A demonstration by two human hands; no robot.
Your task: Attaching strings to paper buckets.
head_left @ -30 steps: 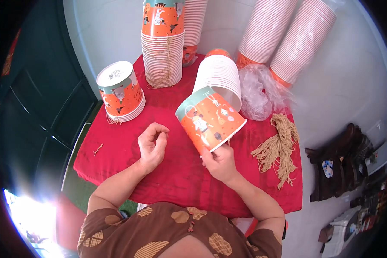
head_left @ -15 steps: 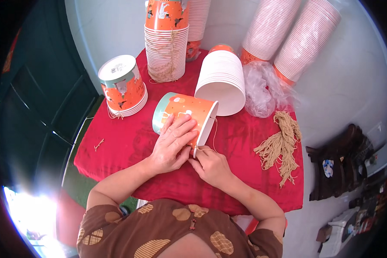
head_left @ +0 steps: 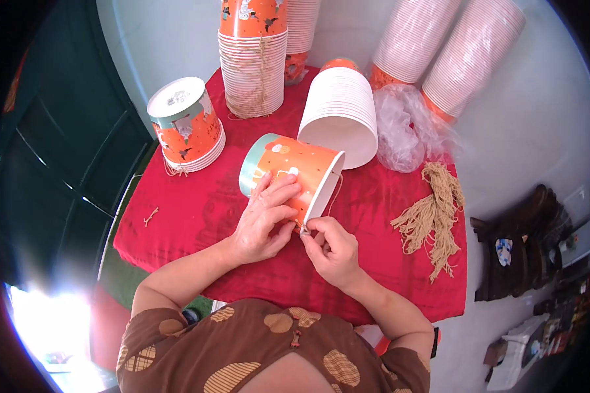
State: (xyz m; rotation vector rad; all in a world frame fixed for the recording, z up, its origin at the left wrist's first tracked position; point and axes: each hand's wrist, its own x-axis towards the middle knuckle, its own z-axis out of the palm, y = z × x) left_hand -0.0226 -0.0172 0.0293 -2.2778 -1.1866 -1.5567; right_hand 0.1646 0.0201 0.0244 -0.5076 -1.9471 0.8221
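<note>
An orange paper bucket [head_left: 311, 157] with a pale green base band lies tilted on its side in front of me, its white-rimmed mouth turned to the right. My left hand [head_left: 267, 219] grips its near side, fingers spread over the printed wall and thumb by the lower rim. At the rim's near edge, my right hand [head_left: 332, 250] pinches with thumb and forefinger at the end of a thin twine [head_left: 336, 195]. This twine comes from the far side of the rim and hangs in a loop across the mouth. The exact spot under the fingertips is partly hidden.
A nested bucket stack [head_left: 341, 114] lies just behind. An upside-down stack [head_left: 189, 128] stands left, a tall twine-strung stack [head_left: 252, 72] at the back. Wrapped stacks [head_left: 475, 56] lean on the wall beside clear plastic [head_left: 400, 124]. A twine bundle [head_left: 432, 219] lies right on the red cloth [head_left: 196, 216].
The bucket has shifted slightly right and away from me, with my left hand on it. My right hand has turned and risen at the rim, its thumb and forefinger now pinched together there.
</note>
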